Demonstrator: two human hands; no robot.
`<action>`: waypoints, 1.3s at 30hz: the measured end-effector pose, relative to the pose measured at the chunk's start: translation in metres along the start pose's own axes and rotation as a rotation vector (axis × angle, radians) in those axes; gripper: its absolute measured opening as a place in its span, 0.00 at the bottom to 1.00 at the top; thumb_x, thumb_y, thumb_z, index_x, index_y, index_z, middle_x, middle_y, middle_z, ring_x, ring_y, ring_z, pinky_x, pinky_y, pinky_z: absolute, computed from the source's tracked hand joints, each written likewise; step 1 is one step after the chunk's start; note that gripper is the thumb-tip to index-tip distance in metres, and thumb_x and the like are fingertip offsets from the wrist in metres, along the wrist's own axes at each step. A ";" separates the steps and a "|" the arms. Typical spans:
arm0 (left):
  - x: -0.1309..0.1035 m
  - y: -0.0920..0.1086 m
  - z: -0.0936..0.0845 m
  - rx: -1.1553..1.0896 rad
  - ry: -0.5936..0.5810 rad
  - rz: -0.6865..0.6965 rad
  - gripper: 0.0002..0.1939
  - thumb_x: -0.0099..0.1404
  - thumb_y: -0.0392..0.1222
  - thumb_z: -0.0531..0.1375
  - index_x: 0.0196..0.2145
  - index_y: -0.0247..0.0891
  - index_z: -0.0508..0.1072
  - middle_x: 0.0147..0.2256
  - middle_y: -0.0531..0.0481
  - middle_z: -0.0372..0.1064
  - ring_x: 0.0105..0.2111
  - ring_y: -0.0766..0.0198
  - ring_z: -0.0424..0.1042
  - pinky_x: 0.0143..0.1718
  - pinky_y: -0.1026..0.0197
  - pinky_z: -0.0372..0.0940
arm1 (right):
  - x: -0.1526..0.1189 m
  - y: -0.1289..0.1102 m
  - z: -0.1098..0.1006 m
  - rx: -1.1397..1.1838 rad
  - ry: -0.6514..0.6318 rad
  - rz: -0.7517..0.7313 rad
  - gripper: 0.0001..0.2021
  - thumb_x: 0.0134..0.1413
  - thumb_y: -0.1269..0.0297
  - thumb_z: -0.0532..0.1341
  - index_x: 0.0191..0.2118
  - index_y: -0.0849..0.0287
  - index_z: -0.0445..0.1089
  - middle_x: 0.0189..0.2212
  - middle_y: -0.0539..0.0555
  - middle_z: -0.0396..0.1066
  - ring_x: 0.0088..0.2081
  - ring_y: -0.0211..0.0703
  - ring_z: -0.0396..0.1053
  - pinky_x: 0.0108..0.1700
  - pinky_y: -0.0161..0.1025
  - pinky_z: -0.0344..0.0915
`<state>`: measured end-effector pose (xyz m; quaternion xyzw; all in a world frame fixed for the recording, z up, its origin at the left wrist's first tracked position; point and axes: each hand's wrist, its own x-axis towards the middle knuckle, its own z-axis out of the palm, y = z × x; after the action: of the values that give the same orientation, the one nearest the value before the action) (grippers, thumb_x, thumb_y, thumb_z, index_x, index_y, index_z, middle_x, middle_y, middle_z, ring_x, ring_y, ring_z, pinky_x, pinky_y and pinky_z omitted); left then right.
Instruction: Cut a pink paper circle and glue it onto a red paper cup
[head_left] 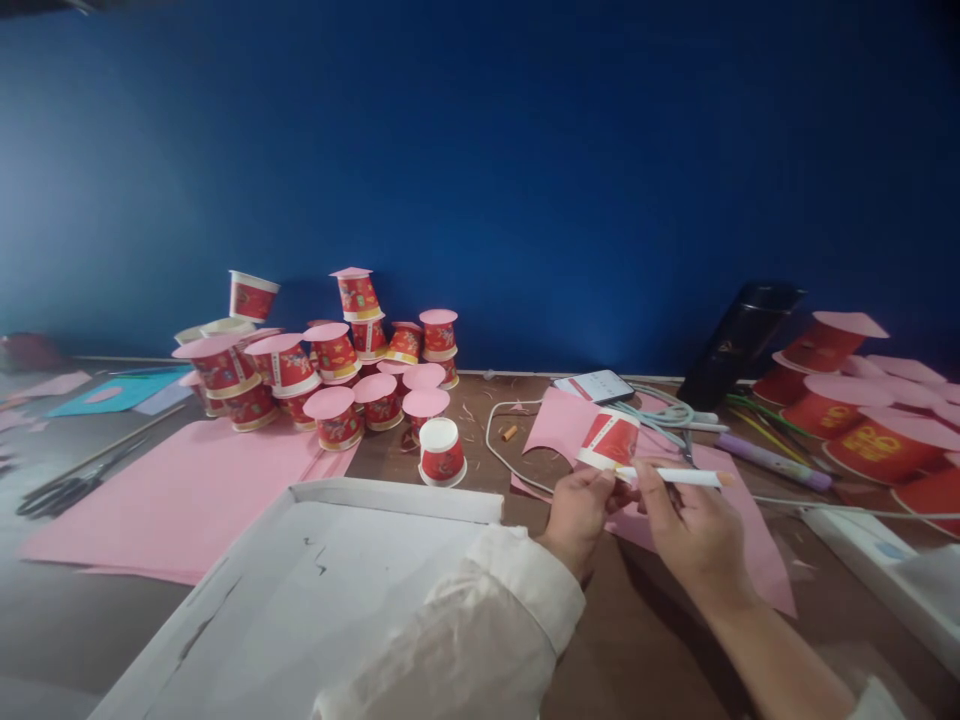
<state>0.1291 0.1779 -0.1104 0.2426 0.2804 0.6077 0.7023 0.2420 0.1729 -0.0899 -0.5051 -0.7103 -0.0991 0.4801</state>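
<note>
Over a sheet of pink paper [742,530], my left hand [579,520] is closed on a red and white paper cup [619,437], gripping it low near its rim. My right hand [694,530] pinches a white marker pen [694,478] with an orange end. The pen lies nearly level, its tip pointing left at the lower part of the cup by my left fingers. Whether the tip touches the cup is hard to tell. Close by on the table is a small orange cap [510,433]. A lone upside-down red cup [442,452] with a bare white base stands left of my hands.
Red cups with pink paper discs [330,403] are stacked at the left; more cups [889,440] stand right. A white box lid [360,560], pink sheets [172,490], scissors [82,485], a phone [592,386], a looped cable [491,440], a purple marker [774,462] and a black flask [735,345] lie around.
</note>
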 end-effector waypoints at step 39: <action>0.001 -0.003 -0.002 -0.016 0.005 0.016 0.16 0.49 0.49 0.71 0.21 0.33 0.73 0.23 0.50 0.68 0.25 0.67 0.67 0.39 0.60 0.65 | 0.001 0.000 0.000 -0.024 0.038 -0.066 0.21 0.65 0.51 0.54 0.33 0.62 0.76 0.20 0.54 0.74 0.22 0.42 0.71 0.28 0.37 0.62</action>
<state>0.1303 0.1780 -0.1141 0.2378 0.2754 0.6159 0.6987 0.2413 0.1733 -0.0896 -0.4850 -0.7161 -0.1330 0.4841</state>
